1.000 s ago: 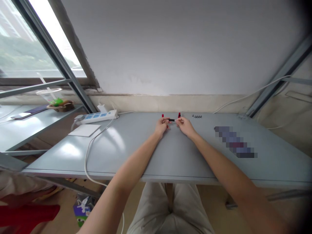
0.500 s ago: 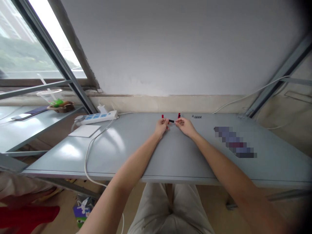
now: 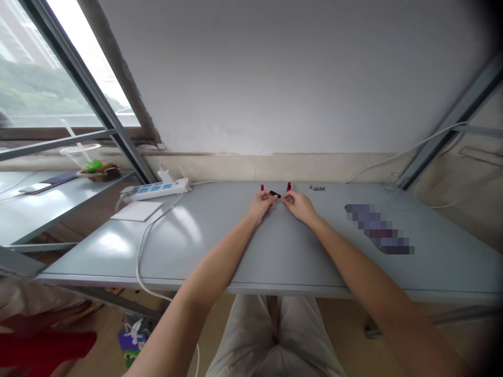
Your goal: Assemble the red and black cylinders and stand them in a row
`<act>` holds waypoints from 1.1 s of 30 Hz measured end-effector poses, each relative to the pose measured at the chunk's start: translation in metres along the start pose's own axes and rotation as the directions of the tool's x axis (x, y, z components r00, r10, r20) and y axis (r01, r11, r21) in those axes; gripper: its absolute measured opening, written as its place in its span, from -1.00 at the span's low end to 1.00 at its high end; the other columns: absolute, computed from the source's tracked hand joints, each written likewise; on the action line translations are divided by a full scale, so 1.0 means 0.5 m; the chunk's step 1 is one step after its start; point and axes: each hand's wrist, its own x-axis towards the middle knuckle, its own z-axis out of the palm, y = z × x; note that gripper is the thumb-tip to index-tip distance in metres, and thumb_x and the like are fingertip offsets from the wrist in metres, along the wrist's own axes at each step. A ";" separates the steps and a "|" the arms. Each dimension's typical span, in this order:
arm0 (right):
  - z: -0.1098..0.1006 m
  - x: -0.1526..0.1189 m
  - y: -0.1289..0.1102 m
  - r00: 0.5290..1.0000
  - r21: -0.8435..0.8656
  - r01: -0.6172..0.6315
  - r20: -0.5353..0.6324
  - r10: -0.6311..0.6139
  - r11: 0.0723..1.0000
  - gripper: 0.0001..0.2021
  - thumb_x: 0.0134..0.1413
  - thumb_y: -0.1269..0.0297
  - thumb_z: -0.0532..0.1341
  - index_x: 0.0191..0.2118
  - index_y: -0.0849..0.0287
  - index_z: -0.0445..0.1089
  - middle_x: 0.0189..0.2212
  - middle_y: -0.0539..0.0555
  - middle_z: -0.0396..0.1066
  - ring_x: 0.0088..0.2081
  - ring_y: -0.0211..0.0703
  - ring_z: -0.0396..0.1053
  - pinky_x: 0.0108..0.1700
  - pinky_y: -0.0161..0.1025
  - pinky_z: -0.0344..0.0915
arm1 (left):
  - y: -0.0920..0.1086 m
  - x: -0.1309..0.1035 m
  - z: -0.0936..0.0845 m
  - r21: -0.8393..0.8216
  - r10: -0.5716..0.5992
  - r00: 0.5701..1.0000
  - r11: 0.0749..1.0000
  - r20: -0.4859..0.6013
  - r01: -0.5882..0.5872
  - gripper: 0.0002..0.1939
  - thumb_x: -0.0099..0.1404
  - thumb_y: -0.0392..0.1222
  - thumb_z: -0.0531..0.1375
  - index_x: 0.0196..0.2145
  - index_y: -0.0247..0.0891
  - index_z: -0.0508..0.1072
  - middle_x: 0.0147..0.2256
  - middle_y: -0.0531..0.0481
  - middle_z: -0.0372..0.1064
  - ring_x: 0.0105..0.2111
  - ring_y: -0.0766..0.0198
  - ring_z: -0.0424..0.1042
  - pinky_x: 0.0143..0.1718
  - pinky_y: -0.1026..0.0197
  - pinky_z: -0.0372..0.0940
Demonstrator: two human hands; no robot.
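Observation:
Between the fingers of my left hand [image 3: 261, 204] is a small black bar-shaped piece [image 3: 275, 194], its right end pointing toward my other hand. My right hand [image 3: 297, 204] has its thumb and fingers pinched close to that end; whether a tiny part sits in the pinch is too small to tell. Just behind my left hand stands a small red piece [image 3: 262, 187]. Another red piece with a dark part [image 3: 288, 186] is right behind my right hand. Several small dark metal bits [image 3: 319, 188] lie in a row farther right.
A power strip [image 3: 159, 189] with plugs and a white flat square [image 3: 137, 211] lie on the left of the grey table [image 3: 283, 256]. A white cable [image 3: 141, 246] hangs over the front edge. To the right lies a blurred-out, phone-like object [image 3: 377, 230].
The black piece has tilted, its right end now slightly lower, and has shifted a little in my left fingers. My right hand has barely moved.

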 end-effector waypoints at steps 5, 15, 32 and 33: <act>-0.011 0.002 0.009 0.998 -0.207 -0.057 -0.019 0.055 0.977 -0.90 -0.06 0.37 0.19 -0.33 0.17 0.39 -0.27 0.14 0.42 -0.20 -0.08 0.34 -0.18 -0.20 0.20 | -0.002 0.002 0.000 0.047 -0.006 0.999 0.999 -0.046 0.008 -0.89 0.15 -0.24 0.18 -0.39 -0.35 0.35 -0.42 -0.03 0.40 -0.65 0.54 0.19 -0.63 0.40 0.06; -0.013 0.016 0.059 0.953 -0.175 -0.299 -0.104 0.285 0.938 -0.89 -0.05 0.32 0.18 -0.37 0.19 0.42 -0.40 0.14 0.44 -0.32 -0.11 0.38 -0.29 -0.25 0.22 | -0.023 0.018 0.018 0.575 0.226 0.974 0.793 0.029 -0.202 -0.93 0.05 -0.31 0.21 -0.45 -0.27 0.36 -0.47 0.01 0.35 -0.46 0.35 0.28 -0.32 0.27 0.21; 0.003 0.018 0.073 0.942 -0.133 -0.332 -0.100 0.320 0.934 -0.83 -0.01 0.24 0.18 -0.32 0.18 0.46 -0.34 0.18 0.47 -0.27 -0.08 0.40 -0.27 -0.23 0.24 | -0.029 0.074 0.081 0.704 0.209 0.978 0.691 0.018 -0.161 -0.95 0.04 -0.32 0.19 -0.54 -0.26 0.37 -0.48 -0.08 0.37 -0.38 0.20 0.34 -0.29 0.20 0.21; 0.003 0.018 0.072 0.943 -0.134 -0.329 -0.100 0.317 0.935 -0.83 -0.01 0.24 0.18 -0.33 0.18 0.46 -0.34 0.18 0.47 -0.27 -0.07 0.41 -0.27 -0.23 0.24 | -0.032 0.076 0.084 0.705 0.204 0.979 0.693 0.012 -0.153 -0.94 0.03 -0.33 0.19 -0.55 -0.26 0.37 -0.49 -0.08 0.37 -0.36 0.18 0.34 -0.28 0.20 0.22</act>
